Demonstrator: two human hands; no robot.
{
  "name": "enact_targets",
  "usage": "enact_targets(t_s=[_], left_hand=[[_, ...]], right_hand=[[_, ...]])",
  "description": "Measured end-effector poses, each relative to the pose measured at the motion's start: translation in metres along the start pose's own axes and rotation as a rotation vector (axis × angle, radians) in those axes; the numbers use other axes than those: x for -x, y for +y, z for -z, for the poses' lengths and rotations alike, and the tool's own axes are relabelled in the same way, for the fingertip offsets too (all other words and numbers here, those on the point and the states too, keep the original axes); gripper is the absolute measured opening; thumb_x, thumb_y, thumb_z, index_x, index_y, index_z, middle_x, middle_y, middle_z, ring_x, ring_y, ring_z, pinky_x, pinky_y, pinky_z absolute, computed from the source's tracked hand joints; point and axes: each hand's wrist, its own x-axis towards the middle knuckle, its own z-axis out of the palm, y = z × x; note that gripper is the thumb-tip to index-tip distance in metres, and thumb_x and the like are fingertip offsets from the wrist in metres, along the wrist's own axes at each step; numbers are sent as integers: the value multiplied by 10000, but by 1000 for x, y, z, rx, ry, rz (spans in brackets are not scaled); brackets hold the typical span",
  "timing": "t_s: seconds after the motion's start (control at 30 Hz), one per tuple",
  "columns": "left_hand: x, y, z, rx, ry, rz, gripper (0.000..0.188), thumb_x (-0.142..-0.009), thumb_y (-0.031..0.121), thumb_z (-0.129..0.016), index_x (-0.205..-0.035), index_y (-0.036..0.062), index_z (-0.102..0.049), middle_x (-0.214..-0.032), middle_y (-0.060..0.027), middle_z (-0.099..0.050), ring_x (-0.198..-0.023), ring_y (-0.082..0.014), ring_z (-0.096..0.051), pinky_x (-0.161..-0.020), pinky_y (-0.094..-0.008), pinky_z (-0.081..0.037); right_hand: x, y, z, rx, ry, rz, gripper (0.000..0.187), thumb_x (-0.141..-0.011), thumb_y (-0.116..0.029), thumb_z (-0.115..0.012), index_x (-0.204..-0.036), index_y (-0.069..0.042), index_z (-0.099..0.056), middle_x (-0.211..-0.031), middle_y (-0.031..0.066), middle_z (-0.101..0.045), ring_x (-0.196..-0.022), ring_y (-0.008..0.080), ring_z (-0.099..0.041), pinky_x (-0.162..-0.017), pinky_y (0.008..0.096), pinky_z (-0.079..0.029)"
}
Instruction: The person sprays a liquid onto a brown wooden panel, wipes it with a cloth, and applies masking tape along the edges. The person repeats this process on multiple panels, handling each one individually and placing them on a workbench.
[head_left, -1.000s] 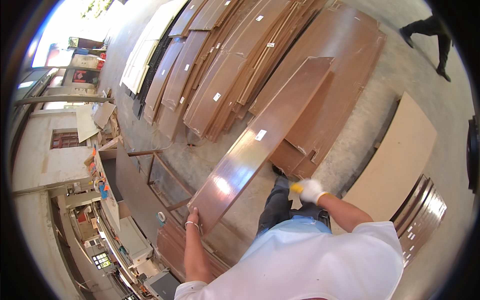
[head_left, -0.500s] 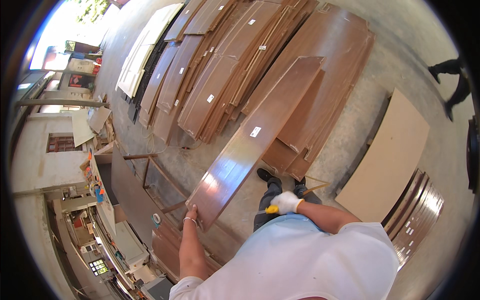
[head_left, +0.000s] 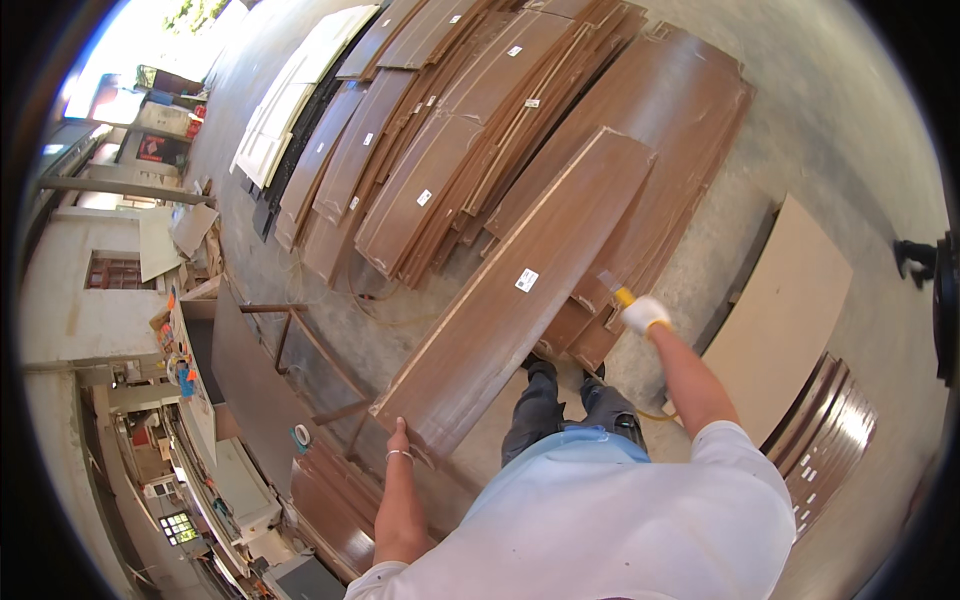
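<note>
A long brown panel [head_left: 530,260] with a small white label slants across the space in front of me, its far end over a stack of brown panels [head_left: 690,110]. At its near left corner my bare left hand [head_left: 402,440] grips the edge, thumb on the face and fingers beneath. White-gloved, my right hand [head_left: 648,314] is closed on a yellow-handled tool [head_left: 624,297] off the panel's right side. The tool's flat greyish end points toward the panel; I cannot tell whether it is a brush or a scraper.
Several rows of stacked brown panels [head_left: 420,195] lie on the concrete floor ahead. A beige board [head_left: 785,290] and more brown panels [head_left: 825,430] lie to the right. A metal frame [head_left: 325,350] and a tape roll [head_left: 301,436] are at left. A hose [head_left: 655,416] runs beside my right leg.
My right hand has swung forward and right from my waist with the yellow-handled tool. The panel has tilted, losing its bright glare; my left hand still holds its corner.
</note>
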Motion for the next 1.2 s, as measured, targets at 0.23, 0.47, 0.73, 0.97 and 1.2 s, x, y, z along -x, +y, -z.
enact_targets(t_s=[0.23, 0.47, 0.73, 0.97, 1.2], left_hand=[[24, -16, -14, 478, -44, 206, 753, -1030, 587, -624, -1593, 113, -468, -1658, -119, -470, -1463, -390, -484, -1180, -668, -367], [20, -21, -18, 628, 98, 180, 616, -984, 471, -711, -1422, 51, -607, -1551, -181, -554, -1336, -362, -570, -1158, -487, -439], [37, -16, -33, 555, 133, 73, 567, -972, 414, -748, -1348, -2, -665, -1368, -165, -680, -1218, -317, -642, -1057, -476, -500], [39, -36, -32, 148, 302, -51, 754, -977, 506, -714, -1293, -176, -658, -1319, -282, -704, -1217, -347, -672, -1044, -447, -497], [63, -50, -52, 229, 311, -52, 796, -986, 540, -691, -1293, -194, -648, -1326, -314, -693, -1205, -386, -687, -1034, -454, -508]], right_hand=[[175, -119, -145, 581, -575, 905, 344, -827, -324, -655, -991, -89, -846, -1004, 186, -802, -947, 353, -785, -825, 463, -616], [136, -137, -120, 377, -382, 592, 326, -830, -314, -675, -982, -71, -830, -1023, 220, -786, -981, 395, -769, -865, 493, -609], [151, -126, -144, 633, -648, 857, 328, -804, -236, -648, -1038, -91, -826, -1097, 208, -783, -1055, 384, -754, -939, 473, -592], [26, -23, -67, 165, 27, 365, 261, -846, -288, -684, -897, -55, -789, -873, 203, -771, -829, 387, -760, -727, 484, -582], [-6, 31, -14, -141, -180, 278, 228, -868, -274, -675, -829, -61, -746, -704, 108, -707, -626, 237, -712, -584, 416, -542]])
